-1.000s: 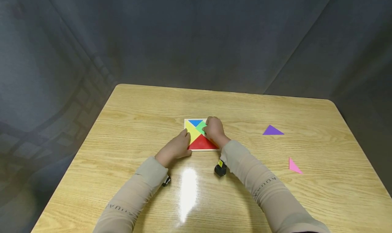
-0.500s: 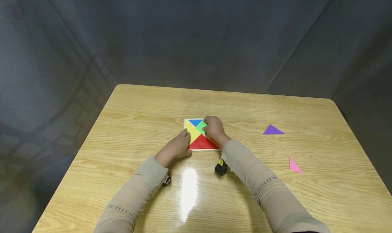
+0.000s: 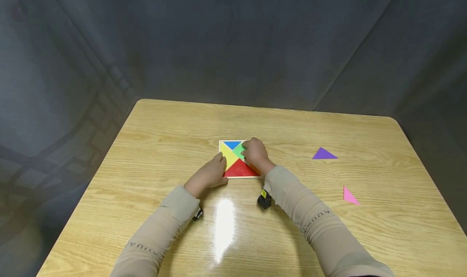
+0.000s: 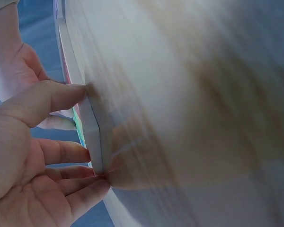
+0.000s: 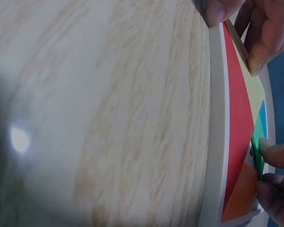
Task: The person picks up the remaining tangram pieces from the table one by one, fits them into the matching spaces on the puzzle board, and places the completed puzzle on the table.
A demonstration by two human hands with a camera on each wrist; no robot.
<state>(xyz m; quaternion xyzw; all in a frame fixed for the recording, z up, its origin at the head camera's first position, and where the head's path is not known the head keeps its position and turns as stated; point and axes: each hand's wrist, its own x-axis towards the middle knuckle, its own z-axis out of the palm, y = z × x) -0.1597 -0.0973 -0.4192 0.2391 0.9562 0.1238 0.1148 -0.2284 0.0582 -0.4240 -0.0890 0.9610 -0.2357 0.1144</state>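
A white-rimmed tangram tray (image 3: 238,177) lies mid-table in the head view. My left hand (image 3: 209,173) grips its near left corner, thumb at the front edge and fingers at the side. Over the tray's right part, my right hand (image 3: 256,153) pinches a green tangram piece (image 3: 238,150) between thumb and fingers. In the right wrist view that green piece (image 5: 258,147) stands slightly tilted. Around it in the tray are yellow (image 3: 228,157), red (image 3: 240,169) and blue (image 3: 232,145) pieces. An orange piece (image 5: 244,189) is partly hidden under the right hand in the head view.
On the wooden table (image 3: 164,139), a purple triangle (image 3: 324,154) and a smaller pink triangle (image 3: 350,196) lie to the right of the tray. A dark curtain (image 3: 233,46) hangs behind the table's far edge.
The right fingertips shift slightly at the green piece, with the index finger reaching a bit further left over its top. The left hand, the tray and the loose triangles stay put.
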